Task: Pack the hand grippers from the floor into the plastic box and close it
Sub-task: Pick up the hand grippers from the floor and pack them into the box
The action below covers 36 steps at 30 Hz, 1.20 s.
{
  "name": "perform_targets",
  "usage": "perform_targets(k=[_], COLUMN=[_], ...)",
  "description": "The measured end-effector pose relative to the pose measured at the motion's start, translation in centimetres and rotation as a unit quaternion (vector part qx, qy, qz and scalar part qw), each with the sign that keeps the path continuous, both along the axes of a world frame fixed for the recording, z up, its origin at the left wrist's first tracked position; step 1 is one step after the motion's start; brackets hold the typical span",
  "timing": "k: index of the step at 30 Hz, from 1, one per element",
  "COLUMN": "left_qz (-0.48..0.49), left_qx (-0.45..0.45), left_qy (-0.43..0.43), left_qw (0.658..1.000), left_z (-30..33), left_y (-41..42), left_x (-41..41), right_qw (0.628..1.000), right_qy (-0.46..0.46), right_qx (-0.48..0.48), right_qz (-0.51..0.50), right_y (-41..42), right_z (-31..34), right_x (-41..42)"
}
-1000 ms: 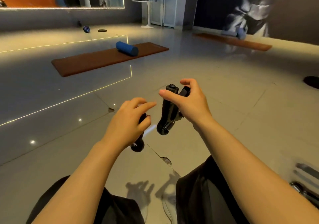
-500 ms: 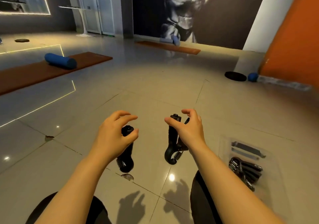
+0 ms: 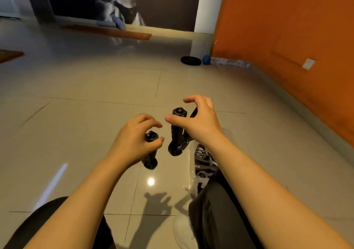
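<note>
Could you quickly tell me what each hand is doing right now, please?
Left hand: closed on a black hand gripper, held above the floor.
Right hand: holding another hand gripper by its handles, fingers loosely curled.

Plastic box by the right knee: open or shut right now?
Cannot tell. The plastic box is mostly hidden behind the right forearm and knee; only a clear edge and grippers inside show, no lid visible.
</note>
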<state>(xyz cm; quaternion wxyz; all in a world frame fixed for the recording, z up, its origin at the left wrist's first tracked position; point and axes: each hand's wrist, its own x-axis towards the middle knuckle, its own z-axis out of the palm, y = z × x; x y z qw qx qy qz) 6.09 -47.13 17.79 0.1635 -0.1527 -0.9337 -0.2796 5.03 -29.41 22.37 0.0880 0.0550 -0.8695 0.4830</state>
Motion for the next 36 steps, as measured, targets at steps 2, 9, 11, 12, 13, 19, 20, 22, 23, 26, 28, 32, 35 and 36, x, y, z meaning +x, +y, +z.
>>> perform_targets(k=[2, 9, 11, 12, 13, 19, 20, 22, 23, 26, 28, 32, 35, 36], left_qz=[-0.035, -0.159, -0.169, -0.172, -0.177, -0.221, -0.228, -0.245, -0.257, -0.305, -0.333, -0.341, -0.314, -0.301], left_qx=[0.004, 0.001, 0.03, 0.04, 0.044, -0.012, -0.021, -0.037, -0.043, -0.052, -0.045, -0.031, -0.023, -0.027], left_qy=[-0.002, 0.039, 0.046, 0.046, 0.042, 0.006, 0.001, -0.008, -0.015, -0.059, -0.084, -0.107, -0.122, -0.124], left_qw=[0.999, 0.987, 0.984, 0.983, 0.982, 0.975, 0.974, 0.969, 0.965, 0.949, 0.938, 0.933, 0.941, 0.945], left_z=[0.1, 2.6, 2.8, 2.8, 2.6, 0.5, 0.0, -1.1, -1.7, -3.2, -3.9, -4.9, -5.0, -4.9], left_y=[2.5, 9.5, 10.8, 11.4, 12.1, 16.5, 17.3, 19.1, 20.1, 23.3, 25.6, 29.1, 30.2, 30.4], left_x=[-0.5, 0.1, 0.7, 0.8, 0.7, -0.8, -1.1, -1.7, -2.1, -3.3, -4.4, -5.7, -6.4, -6.6], right_qw=[0.999, 0.978, 0.972, 0.969, 0.967, 0.966, 0.966, 0.963, 0.96, 0.951, 0.956, 0.965, 0.966, 0.969], right_qy=[-0.004, -0.011, -0.022, -0.026, -0.028, -0.024, -0.031, -0.053, -0.069, -0.103, -0.083, -0.068, -0.085, -0.08], right_qx=[0.005, 0.007, 0.003, 0.004, 0.006, 0.087, 0.098, 0.113, 0.115, 0.111, 0.125, 0.111, 0.103, 0.111], right_qz=[-0.045, -0.207, -0.236, -0.245, -0.254, -0.24, -0.237, -0.238, -0.244, -0.271, -0.252, -0.226, -0.221, -0.206], right_y=[2.7, 10.8, 12.4, 13.0, 13.4, 16.5, 17.4, 19.5, 20.6, 24.0, 26.3, 30.5, 32.5, 32.9], right_z=[0.0, 0.7, 0.4, 0.3, 0.0, -2.9, -3.6, -5.2, -5.9, -6.5, -5.7, -4.3, -4.4, -4.5], right_x=[1.4, 5.9, 6.9, 7.2, 7.4, 8.8, 9.1, 9.4, 9.4, 8.2, 6.9, 4.6, 2.3, 1.5])
